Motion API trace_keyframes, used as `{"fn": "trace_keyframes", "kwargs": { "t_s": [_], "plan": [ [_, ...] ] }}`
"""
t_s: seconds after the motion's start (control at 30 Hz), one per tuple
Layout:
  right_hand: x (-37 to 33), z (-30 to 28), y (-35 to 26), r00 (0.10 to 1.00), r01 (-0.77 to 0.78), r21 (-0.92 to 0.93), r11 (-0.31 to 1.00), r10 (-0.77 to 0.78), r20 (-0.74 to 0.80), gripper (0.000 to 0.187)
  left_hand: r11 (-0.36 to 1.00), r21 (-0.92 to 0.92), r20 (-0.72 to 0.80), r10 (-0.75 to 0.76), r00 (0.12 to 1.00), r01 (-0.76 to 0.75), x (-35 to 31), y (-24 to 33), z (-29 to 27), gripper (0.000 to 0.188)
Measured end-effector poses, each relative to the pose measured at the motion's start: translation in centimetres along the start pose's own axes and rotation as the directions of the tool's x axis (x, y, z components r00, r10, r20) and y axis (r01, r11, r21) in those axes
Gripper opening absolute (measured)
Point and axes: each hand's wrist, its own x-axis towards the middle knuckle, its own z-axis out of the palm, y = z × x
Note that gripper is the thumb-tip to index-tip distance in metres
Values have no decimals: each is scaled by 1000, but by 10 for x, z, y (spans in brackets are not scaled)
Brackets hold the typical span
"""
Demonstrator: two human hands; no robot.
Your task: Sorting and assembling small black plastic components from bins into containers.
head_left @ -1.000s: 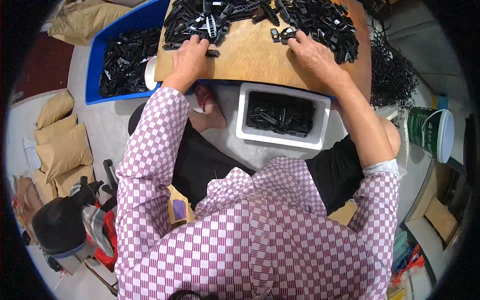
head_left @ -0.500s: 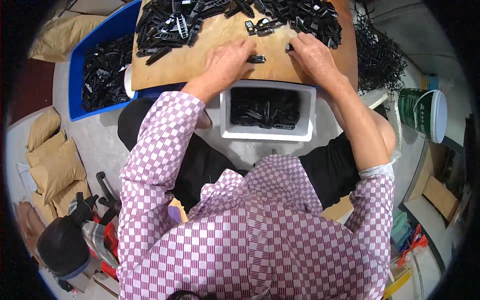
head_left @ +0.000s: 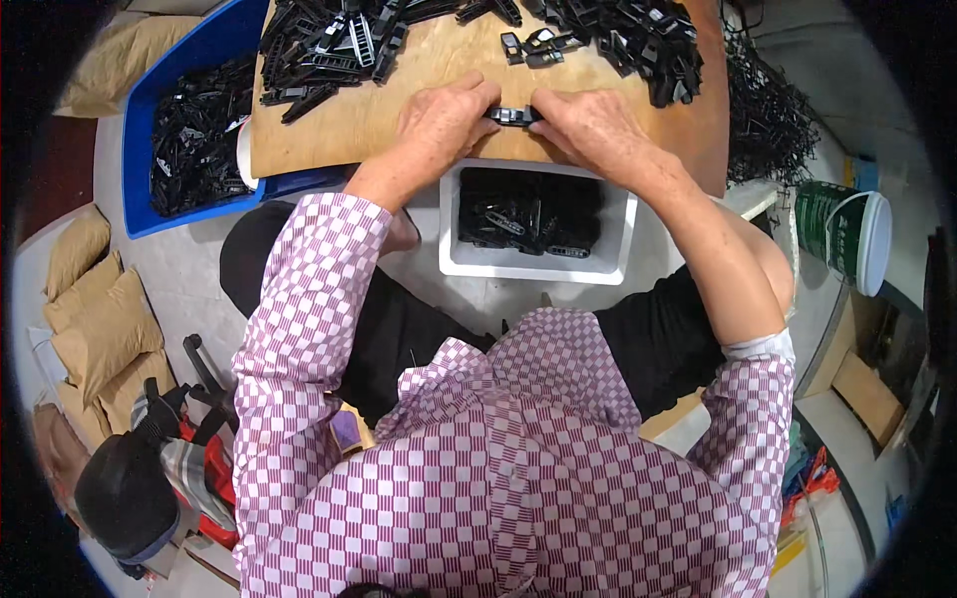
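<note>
A small dark plastic part (head_left: 513,117), with lighter spots on top, lies crosswise between my two hands over the front of the wooden table (head_left: 379,130). My left hand (head_left: 446,117) pinches its left end. The fingers of my right hand (head_left: 590,130) are closed on its right end. Past my left hand is a pile of long black ladder-like plastic parts (head_left: 339,45). Beyond my right hand, several short black parts (head_left: 538,46) lie apart from a heap of black pieces (head_left: 653,45).
Below the table edge, between my knees, stands a white box (head_left: 533,269) holding black parts. At left is a blue bin (head_left: 135,149) of dark pieces. A tangle of thin black strips (head_left: 768,120) lies right of the table, near a green bucket (head_left: 842,234).
My right hand has come left and closed on the end of the part. A similar long part shows more clearly in the white box. The whole view has shifted slightly.
</note>
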Motion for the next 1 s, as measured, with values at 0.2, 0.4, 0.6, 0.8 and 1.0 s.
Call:
{"fn": "trace_keyframes", "kwargs": {
  "t_s": [0.2, 0.4, 0.6, 0.8, 1.0],
  "plan": [
    [-1, 5, 3, 1000, -19, 76, 997, 17, 22, 21, 990, -139, -28, 13, 1000, -17, 1, -3, 6, 18],
    [15, 20, -5, 1000, 11, 81, 997, -9, -18, 20, 983, -172, -43, 61, 997, -68, 6, -5, 4, 20],
    [32, 2, 20, 974, 86, -13, 996, -87, -207, 17, 989, 2, -156, -147, 977, 149, 11, -27, -19, 27],
    [37, 19, 42, 969, -59, -312, 948, -20, -245, 16, 835, 436, -180, -286, 941, 337, 21, -49, -47, 27],
    [26, 12, 41, 963, -82, -4, 997, 78, -257, 19, 827, 459, -105, -313, 944, 325, 18, -44, -30, 30]
  ]
}}
